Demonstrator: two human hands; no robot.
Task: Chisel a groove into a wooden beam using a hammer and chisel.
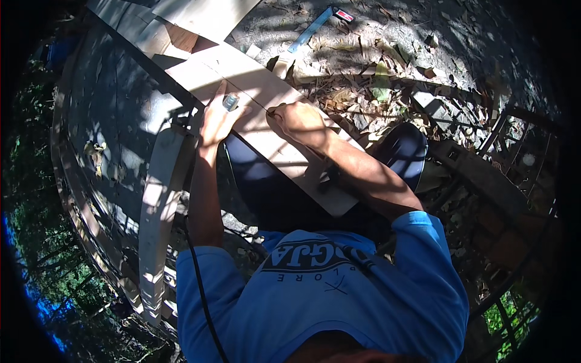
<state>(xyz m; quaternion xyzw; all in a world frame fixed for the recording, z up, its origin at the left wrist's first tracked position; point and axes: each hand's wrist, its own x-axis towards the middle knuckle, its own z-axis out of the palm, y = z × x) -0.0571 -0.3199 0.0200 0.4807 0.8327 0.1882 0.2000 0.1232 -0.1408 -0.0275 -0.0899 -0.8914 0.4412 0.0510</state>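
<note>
A long pale wooden board (260,91) lies slantwise across my lap, running from the far left to the near right. My left hand (216,121) rests on its left edge, with forefinger and thumb spread apart. Between them is a small grey blocky thing (230,101) of a kind I cannot make out; no grip on it shows. My right hand (301,125) is closed and presses down on the middle of the board. A dark tip peeks out at its fingers, but what they hold is hidden. A thin dark line on the board runs up to these fingers.
Other wooden boards (206,15) lie beyond at the far left. On the ground ahead is a blue handsaw-like blade (310,30) with a red-and-white end. Dry leaves (345,100) litter the ground. A curved pale plank (158,212) stands beside my left arm. A black cord (203,290) hangs over my shirt.
</note>
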